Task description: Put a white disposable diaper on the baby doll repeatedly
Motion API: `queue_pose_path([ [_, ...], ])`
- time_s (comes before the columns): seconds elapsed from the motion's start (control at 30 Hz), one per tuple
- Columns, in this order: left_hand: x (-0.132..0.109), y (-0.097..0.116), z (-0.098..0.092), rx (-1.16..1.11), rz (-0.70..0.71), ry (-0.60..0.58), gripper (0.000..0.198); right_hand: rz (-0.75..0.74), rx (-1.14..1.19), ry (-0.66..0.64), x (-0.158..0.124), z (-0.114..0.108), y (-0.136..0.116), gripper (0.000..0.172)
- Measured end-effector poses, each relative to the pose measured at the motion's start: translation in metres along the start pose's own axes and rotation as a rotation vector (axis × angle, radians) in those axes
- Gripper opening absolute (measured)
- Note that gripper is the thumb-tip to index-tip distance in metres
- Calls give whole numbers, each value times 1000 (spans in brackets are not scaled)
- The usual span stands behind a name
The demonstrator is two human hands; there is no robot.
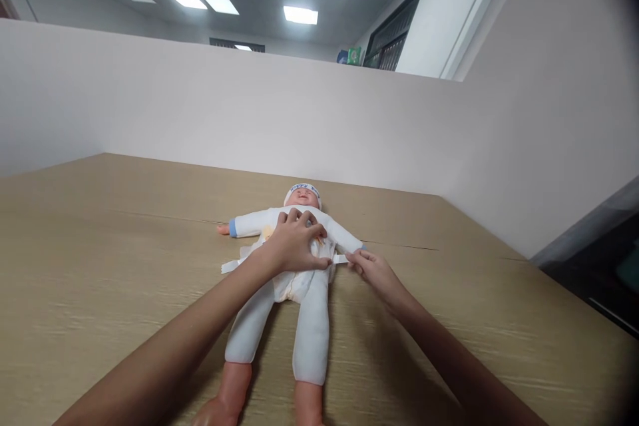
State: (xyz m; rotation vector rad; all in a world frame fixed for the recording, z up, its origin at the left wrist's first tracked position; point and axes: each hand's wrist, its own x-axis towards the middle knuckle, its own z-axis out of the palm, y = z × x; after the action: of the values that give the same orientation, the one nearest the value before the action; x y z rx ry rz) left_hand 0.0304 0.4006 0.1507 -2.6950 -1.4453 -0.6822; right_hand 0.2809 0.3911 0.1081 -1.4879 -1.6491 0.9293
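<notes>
A baby doll (312,339) in a white suit with blue cuffs and a lettered white cap lies on its back, feet toward me. Around its hips is a white diaper (291,287). My left hand (299,239) rests on the doll's belly over the diaper front, fingers spread, hiding much of it. To the right, my right hand (369,269) pinches the end of a white diaper tab (340,259), which stretches out from the diaper's side. Another tab (230,267) sticks out loose on the left.
The doll lies on a wide wood-grain table (124,293). Behind it stands a low white partition wall (224,113), which continues up the right side. A dark object (599,259) is at the right edge.
</notes>
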Motion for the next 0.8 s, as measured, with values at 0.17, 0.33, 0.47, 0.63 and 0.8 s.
queue_pose_path([
  [0.17,-1,-2,3,-40,-13,18,64,4,85,-15,27,10,-22,42],
  [0.33,-1,-2,5,-59,-28,26,65,-14,107,-37,43,26,-32,40],
  [0.47,-2,-2,5,-51,-30,28,67,-35,118,-42,49,34,-36,38],
  [0.63,-2,-1,5,-59,-31,32,68,-69,119,-56,54,48,-35,43],
  [0.8,-2,0,4,-82,-47,38,80,-138,69,-31,37,53,-38,54],
])
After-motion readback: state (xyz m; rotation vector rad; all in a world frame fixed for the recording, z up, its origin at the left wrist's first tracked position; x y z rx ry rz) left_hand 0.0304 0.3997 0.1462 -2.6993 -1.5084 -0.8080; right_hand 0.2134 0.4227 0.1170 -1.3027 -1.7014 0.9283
